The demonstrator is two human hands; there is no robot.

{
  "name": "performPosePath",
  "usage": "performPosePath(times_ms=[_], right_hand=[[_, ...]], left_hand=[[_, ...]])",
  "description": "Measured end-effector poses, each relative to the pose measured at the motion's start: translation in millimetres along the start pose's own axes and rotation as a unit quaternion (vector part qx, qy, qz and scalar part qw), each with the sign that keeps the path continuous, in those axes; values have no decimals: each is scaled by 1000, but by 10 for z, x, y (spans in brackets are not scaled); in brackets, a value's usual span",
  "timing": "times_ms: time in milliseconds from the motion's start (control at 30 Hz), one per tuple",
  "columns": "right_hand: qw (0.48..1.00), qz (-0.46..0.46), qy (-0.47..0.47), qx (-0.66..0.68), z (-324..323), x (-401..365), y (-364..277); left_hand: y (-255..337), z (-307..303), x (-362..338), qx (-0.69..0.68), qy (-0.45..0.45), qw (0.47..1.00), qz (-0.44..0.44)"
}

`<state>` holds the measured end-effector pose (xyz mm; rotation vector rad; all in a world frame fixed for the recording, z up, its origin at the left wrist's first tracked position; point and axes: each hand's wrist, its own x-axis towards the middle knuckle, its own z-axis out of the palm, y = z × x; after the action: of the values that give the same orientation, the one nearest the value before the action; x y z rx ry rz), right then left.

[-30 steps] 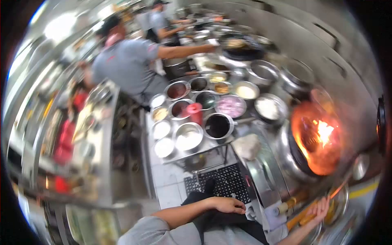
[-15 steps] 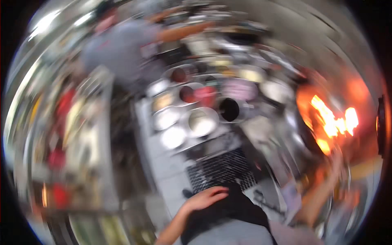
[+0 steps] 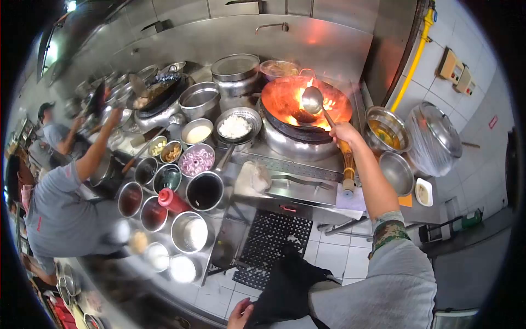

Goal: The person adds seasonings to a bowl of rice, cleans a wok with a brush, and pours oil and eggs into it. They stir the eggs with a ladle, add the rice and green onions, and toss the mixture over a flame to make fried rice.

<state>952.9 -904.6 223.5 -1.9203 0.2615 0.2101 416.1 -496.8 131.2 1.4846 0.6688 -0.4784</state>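
My right hand (image 3: 344,135) is closed around the handle of a metal ladle (image 3: 313,101), whose wooden end extends below my grip. The ladle's bowl is over a wok (image 3: 274,98) on the stove, glowing orange from the flames (image 3: 303,90) in and behind it. What lies in the wok is mostly hidden by fire and ladle. Low in the view, my left hand (image 3: 240,315) hangs beside the black apron (image 3: 282,290). Its fingers are loosely bent and apart, and nothing shows in them.
Left of the stove are pots of chopped purple onion (image 3: 197,160), white food (image 3: 235,126) and dark liquid (image 3: 204,191), plus a red squeeze bottle (image 3: 172,200). A co-worker (image 3: 71,203) reaches toward another wok (image 3: 159,93). Metal bowls (image 3: 388,129) stand right; a black mat (image 3: 274,247) covers floor.
The view has swung right and sharpened, bringing the flaming wok nearer the middle. My right hand now appears on the ladle over it; my left hand is lower, off the front of the apron.
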Motion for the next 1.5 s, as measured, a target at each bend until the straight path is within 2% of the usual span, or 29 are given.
performPosePath(times_ms=[33, 167, 200, 233, 300, 367, 433, 500, 567, 600, 700, 833, 900, 967, 1033, 1133, 1200, 1267, 1333, 1400, 1433, 1500], right_hand=[[999, 13, -8, 48, -16, 20, 18], [975, -29, 27, 219, -93, -156, 38], [963, -14, 2, 270, -156, -363, -76], [939, -34, 20, 341, -212, -287, 31], [901, -57, -26, 429, -461, -388, 107], [875, -82, 19, 478, -622, -649, 89], [875, -92, 7, 475, -926, -779, 244], [922, -99, 19, 373, -1225, -954, 445], [960, -83, 156, 216, -1287, -1052, 536], [963, -70, 225, 133, -1319, -1114, 587], [945, -40, 308, -102, -1303, -1246, 722], [938, -59, 311, -139, -1452, -1181, 926], [922, -8, 297, -247, -1715, -1008, 1174], [930, 42, 248, -268, -1907, -962, 1225], [959, 95, 172, -204, -1973, -1060, 1114], [950, 89, 231, -190, -1701, -1423, 846], [890, -20, 307, -338, -1577, -1455, 1014], [836, -129, 351, -401, -1523, -1449, 1076], [812, -242, 368, -384, -1403, -1496, 923], [928, -139, 265, -221, -1196, -1584, 459], [965, -84, 206, -136, -1098, -1586, 253], [978, -74, 167, -98, -933, -1253, 269]], left_hand=[[7, -53, 14, 9, 5, 1000, 1], [54, -136, 89, 29, 42, 999, 19], [-6, -170, 157, 36, 43, 998, 24], [-41, -184, 229, 42, 44, 998, 29], [-71, -173, 376, 43, 17, 998, 40], [17, -104, 411, 36, 5, 999, 32], [232, 23, 384, 21, 12, 1000, 4], [190, 19, 423, 19, 11, 1000, 16], [156, 0, 449, 23, 14, 1000, 15], [139, -9, 447, 27, 21, 999, 8], [135, -81, 405, 49, 23, 999, 7], [388, -11, 264, 89, 63, 994, 16], [548, -58, 195, 175, 32, 983, 43], [658, -57, 128, 218, 33, 974, 54], [702, 3, 42, 227, 59, 971, 46], [726, 32, -55, 212, 54, 976, 13], [583, -2, -20, 197, 43, 979, 24], [523, -35, -27, 212, 38, 976, 20], [677, 66, -73, 200, 48, 978, 18], [691, 70, -84, 198, 55, 978, 31], [663, 62, -57, 201, 57, 977, 45], [572, 19, 28, 213, 51, 973, 72]])
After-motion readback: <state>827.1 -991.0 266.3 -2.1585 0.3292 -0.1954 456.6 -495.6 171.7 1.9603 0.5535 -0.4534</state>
